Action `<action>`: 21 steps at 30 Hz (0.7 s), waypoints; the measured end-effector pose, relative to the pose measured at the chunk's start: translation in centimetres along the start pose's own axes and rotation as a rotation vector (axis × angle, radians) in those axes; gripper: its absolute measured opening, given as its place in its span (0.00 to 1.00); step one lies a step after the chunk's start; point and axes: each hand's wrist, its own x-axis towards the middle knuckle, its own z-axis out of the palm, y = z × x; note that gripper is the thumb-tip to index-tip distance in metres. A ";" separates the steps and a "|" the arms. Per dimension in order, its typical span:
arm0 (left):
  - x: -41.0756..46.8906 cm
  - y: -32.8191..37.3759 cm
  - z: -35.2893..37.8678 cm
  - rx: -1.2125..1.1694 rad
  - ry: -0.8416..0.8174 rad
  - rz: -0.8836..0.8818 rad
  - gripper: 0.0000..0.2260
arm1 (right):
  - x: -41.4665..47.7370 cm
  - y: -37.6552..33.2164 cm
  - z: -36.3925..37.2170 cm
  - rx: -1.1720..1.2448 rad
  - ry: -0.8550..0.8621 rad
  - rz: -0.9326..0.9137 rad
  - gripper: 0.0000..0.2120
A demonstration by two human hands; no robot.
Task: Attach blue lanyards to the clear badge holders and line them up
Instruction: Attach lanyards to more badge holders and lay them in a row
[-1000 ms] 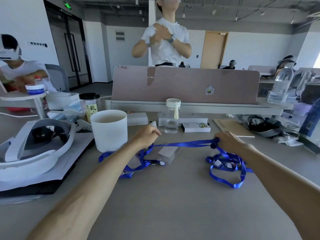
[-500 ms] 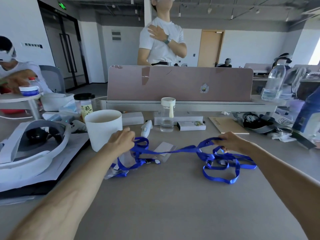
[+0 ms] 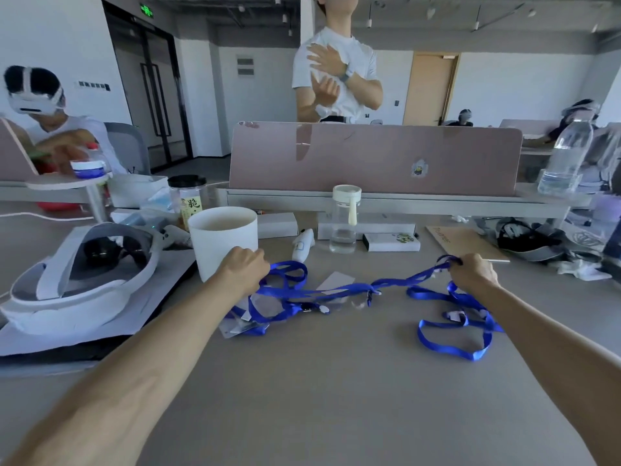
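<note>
Above the grey tabletop [image 3: 336, 391], a blue fabric lanyard [image 3: 393, 282] runs nine-to-three, clenched by left hand [image 3: 243, 273] and right hand [image 3: 473, 272]. The clear plastic badge holders [image 3: 235, 327] lie nearer the left.

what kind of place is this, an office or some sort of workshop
Most likely an open-plan office: a long grey desk backed by a pale pink divider panel, and dark-framed glass double doors under a green exit sign.
</note>
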 end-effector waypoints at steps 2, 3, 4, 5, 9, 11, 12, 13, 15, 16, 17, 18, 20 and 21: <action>-0.3 -0.2 0.2 -0.059 0.031 0.005 0.12 | -0.9 -0.8 -0.1 -0.210 -0.106 -0.110 0.07; -0.4 -0.2 0.2 -0.135 0.049 0.010 0.12 | -1.6 -1.6 -0.2 -0.369 -0.159 -0.186 0.07; -0.4 0.0 0.2 -0.232 0.070 0.013 0.11 | -2.1 -2.3 0.0 -0.510 -0.183 -0.277 0.11; -0.4 0.2 0.1 -0.328 0.094 0.013 0.10 | -2.5 -3.0 0.5 -0.590 -0.186 -0.378 0.17; -0.2 1.6 -0.2 -0.497 0.231 0.027 0.09 | -4.6 -6.4 3.5 -0.608 -0.412 -0.647 0.29; -0.1 2.1 -0.3 -0.514 0.272 0.047 0.08 | -5.3 -7.1 4.9 -0.535 -0.490 -0.701 0.19; -0.2 2.3 -0.5 -0.513 0.281 0.057 0.08 | -5.3 -7.1 5.3 -0.475 -0.464 -0.715 0.12; -0.1 2.3 -0.6 -0.504 0.283 0.067 0.08 | -5.3 -7.1 5.5 -0.432 -0.418 -0.706 0.09; -0.3 2.3 -0.7 -0.467 0.267 0.083 0.08 | -4.4 -6.5 5.4 -0.334 -0.335 -0.656 0.10; -0.3 2.3 -0.7 -0.446 0.250 0.091 0.08 | -3.9 -6.2 5.2 -0.273 -0.305 -0.623 0.12; -0.4 2.2 -0.7 -0.428 0.232 0.094 0.09 | -3.5 -5.8 4.9 -0.220 -0.275 -0.578 0.14; -0.4 2.0 -0.6 -0.411 0.213 0.092 0.09 | -3.0 -5.4 4.5 -0.170 -0.239 -0.531 0.15; -0.5 1.7 -0.4 -0.387 0.188 0.077 0.09 | -2.1 -4.1 3.5 -0.084 -0.163 -0.409 0.16; -0.4 1.5 -0.2 -0.384 0.178 0.063 0.09 | -1.7 -3.5 3.1 -0.065 -0.126 -0.350 0.17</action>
